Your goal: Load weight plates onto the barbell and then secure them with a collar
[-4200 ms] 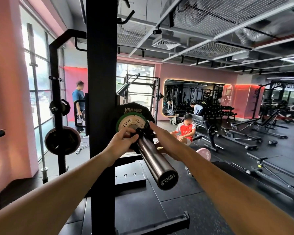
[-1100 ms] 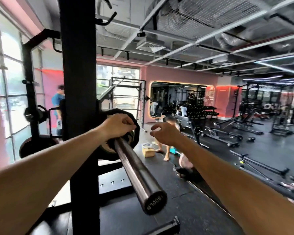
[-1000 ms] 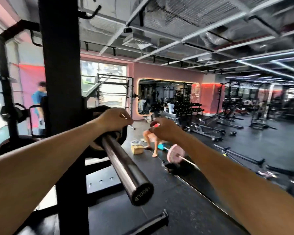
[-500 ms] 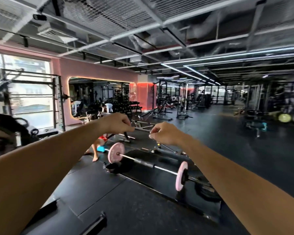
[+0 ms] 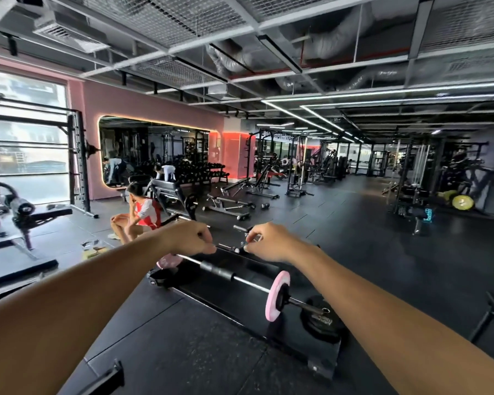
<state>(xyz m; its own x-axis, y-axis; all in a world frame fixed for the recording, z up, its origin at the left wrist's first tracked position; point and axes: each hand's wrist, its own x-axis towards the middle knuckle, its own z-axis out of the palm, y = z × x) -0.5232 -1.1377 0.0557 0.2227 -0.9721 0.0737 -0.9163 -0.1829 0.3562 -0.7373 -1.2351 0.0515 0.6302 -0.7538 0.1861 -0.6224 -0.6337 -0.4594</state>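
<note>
My left hand (image 5: 188, 238) and my right hand (image 5: 271, 242) are stretched out in front of me at chest height, a short gap between them, fingers curled with nothing in them. The rack and the barbell with its green plate and collar are out of view. Below my hands another barbell (image 5: 240, 277) lies on a black floor platform (image 5: 240, 309), with a pink plate (image 5: 277, 295) at its near end and a second pink plate (image 5: 169, 259) partly hidden by my left forearm. A black plate (image 5: 320, 320) lies flat by the near sleeve.
A person in a red and white shirt (image 5: 143, 215) crouches on the floor at left, beside a bench (image 5: 169, 198). A cage rack (image 5: 77, 161) stands by the window. Benches and machines line the back; a yellow plate (image 5: 462, 201) sits far right.
My left hand let go of the racked barbell and my view swung right, away from the rack. Both hands now hang in the air over the floor barbell.
</note>
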